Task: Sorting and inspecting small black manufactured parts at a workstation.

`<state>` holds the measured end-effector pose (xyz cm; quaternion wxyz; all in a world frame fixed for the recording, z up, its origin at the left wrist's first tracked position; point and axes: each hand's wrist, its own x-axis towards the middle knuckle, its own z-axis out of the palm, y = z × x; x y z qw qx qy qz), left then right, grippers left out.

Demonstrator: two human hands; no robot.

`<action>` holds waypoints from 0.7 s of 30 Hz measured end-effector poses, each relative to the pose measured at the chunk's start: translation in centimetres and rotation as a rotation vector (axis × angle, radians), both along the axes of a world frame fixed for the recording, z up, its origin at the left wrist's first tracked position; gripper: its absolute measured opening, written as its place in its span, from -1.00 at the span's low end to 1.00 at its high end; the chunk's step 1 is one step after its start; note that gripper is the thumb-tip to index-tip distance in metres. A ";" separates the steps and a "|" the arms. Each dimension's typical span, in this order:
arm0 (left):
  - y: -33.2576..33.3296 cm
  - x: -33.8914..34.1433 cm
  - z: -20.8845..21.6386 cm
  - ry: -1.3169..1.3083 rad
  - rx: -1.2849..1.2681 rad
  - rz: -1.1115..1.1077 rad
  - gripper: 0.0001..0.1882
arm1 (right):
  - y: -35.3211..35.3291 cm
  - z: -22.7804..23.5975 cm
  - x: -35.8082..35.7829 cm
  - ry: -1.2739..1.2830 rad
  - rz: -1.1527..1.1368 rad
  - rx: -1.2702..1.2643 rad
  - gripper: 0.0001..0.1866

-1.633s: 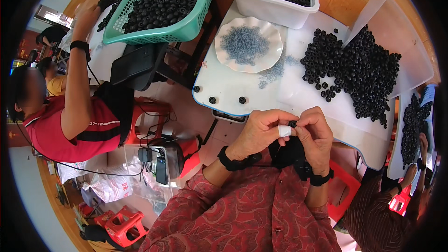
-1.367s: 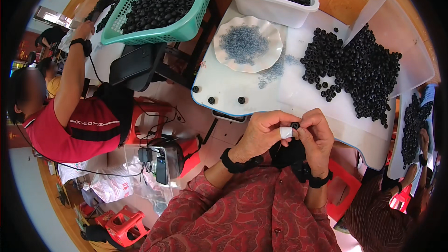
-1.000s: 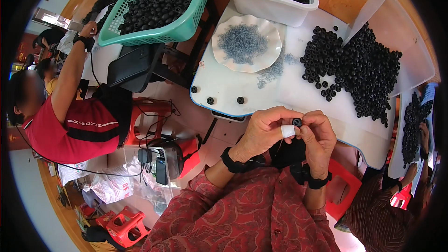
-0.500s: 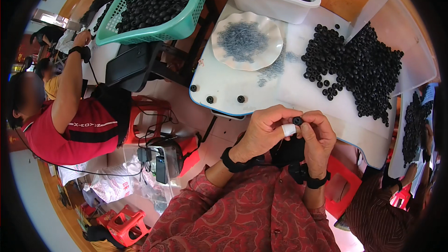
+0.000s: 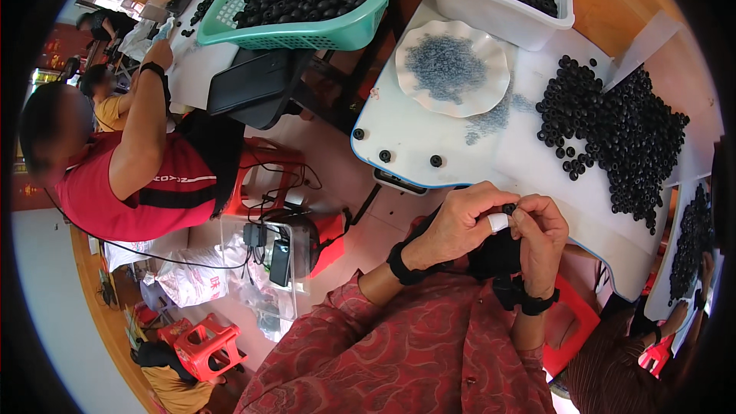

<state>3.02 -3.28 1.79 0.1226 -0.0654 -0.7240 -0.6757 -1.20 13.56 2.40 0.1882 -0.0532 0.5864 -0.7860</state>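
Observation:
My left hand [image 5: 464,224] and my right hand [image 5: 541,239] meet just off the table's near edge. Their fingertips pinch a small round black part [image 5: 509,208] between them, mostly covered by the fingers. White tape [image 5: 498,222] wraps a finger of my left hand. Whether a smaller piece is also between the fingers cannot be made out. Ahead, a scalloped white plate [image 5: 498,92] holds many tiny greyish rings [image 5: 446,67], some spilled beside it. To the right spreads a heap of black ring-shaped parts [image 5: 625,142]. A few single ones [image 5: 436,160] stand near the left table edge.
A white tub [image 5: 498,8] of black parts stands behind the plate, and a green basket [image 5: 330,34] of them is at far left. A clear bin [image 5: 694,77] lies tipped by the heap. One co-worker in a red shirt [image 5: 165,180] sits left; another person's hand [image 5: 675,318] shows right.
The whole view has swung, so the table and hands sit further right in it. Both hands keep the black part pinched, now more hidden by the fingers.

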 end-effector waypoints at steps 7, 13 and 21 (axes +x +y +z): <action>-0.7 0.7 -0.6 -0.066 0.009 0.030 -0.69 | -0.9 0.0 0.4 -0.038 0.003 0.026 -0.91; -0.8 1.0 -1.1 -0.112 -0.047 0.125 -0.69 | -1.4 -0.2 0.7 0.054 -0.018 0.180 -0.92; -2.5 1.0 -1.5 -0.086 -0.486 0.586 -0.71 | -2.1 3.6 2.1 0.355 0.033 0.323 -0.88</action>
